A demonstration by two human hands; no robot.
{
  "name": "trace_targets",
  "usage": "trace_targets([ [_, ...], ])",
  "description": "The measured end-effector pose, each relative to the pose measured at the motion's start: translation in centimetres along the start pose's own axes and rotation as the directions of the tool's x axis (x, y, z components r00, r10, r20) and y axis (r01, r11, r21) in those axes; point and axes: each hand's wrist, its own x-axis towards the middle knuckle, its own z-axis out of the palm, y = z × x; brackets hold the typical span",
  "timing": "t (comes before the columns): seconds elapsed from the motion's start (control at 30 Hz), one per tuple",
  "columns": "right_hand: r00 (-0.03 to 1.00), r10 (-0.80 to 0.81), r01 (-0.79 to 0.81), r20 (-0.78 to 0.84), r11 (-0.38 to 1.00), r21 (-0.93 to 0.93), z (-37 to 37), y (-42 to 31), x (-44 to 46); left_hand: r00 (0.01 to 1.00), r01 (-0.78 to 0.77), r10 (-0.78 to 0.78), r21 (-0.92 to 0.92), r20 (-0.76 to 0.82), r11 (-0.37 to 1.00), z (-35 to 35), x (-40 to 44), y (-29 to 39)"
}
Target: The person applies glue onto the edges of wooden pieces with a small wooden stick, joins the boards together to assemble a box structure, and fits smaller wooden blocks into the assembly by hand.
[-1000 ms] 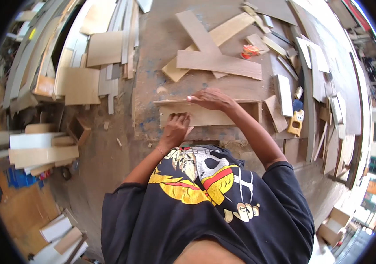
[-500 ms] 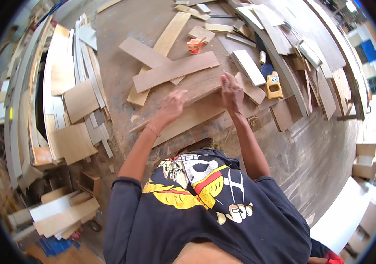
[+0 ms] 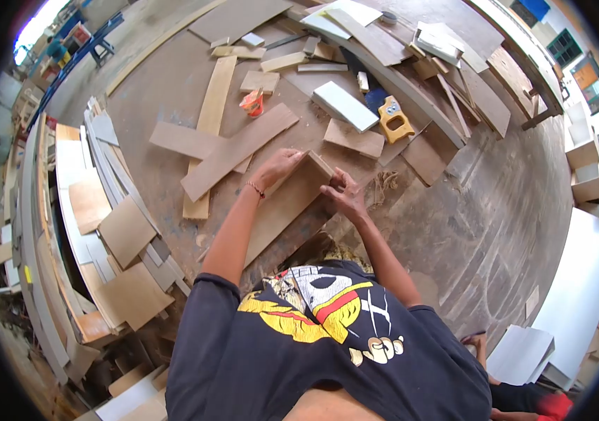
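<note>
A long, light brown wooden board (image 3: 282, 214) lies at the near edge of the worktable, slanting away from my body. Along its far end runs a short wooden strip (image 3: 319, 164), meeting a thin long side piece at a corner. My left hand (image 3: 278, 168) is closed around the long side close to that corner. At the strip's other end, my right hand (image 3: 345, 191) pinches it between thumb and fingers. Beyond my hands, two loose planks (image 3: 240, 151) lie crossed over a longer, paler plank (image 3: 215, 105).
A yellow-handled saw (image 3: 395, 121) lies to the right, beside a white block (image 3: 345, 105). An orange-red cup (image 3: 252, 103) stands further back. Offcuts (image 3: 355, 137) are scattered around. Stacked boards (image 3: 127, 231) fill the left side. Another person's arm (image 3: 478, 347) shows at lower right.
My view has turned, shifting the table's contents left. My hands have come closer together at the board's far end, and the right one has moved nearer my body onto the short strip.
</note>
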Motion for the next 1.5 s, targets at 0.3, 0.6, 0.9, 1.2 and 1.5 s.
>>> trace_targets([
  [0.3, 0.973, -0.222, 0.216, -0.059, 0.972, -0.098, -2.5, 1.9, 1.9, 0.968, -0.069, 0.099, 0.132, -0.231, 0.989, 0.9, 1.1, 4.0],
  [0.6, 0.964, -0.228, 0.204, -0.139, 0.964, -0.169, -4.1, -3.2, 7.0, 0.939, -0.071, 0.094, 0.081, -0.330, 0.994, 2.2, 5.7, 3.9],
  [0.9, 0.942, -0.280, 0.261, -0.187, 0.958, -0.120, -11.5, -2.6, 18.2, 0.932, -0.007, 0.053, 0.129, -0.357, 0.992, 4.9, 16.7, 9.4],
  [1.2, 0.877, -0.155, 0.081, -0.455, 0.980, -0.180, -24.0, -1.5, 27.3, 0.956, -0.137, 0.146, 0.053, -0.254, 0.989, 12.4, 32.4, 15.3],
  [1.5, 0.736, -0.277, -0.236, -0.618, 0.750, -0.618, -31.7, 2.4, 35.7, 0.964, -0.079, 0.038, -0.146, -0.264, 0.986, 17.1, 40.6, 15.6],
])
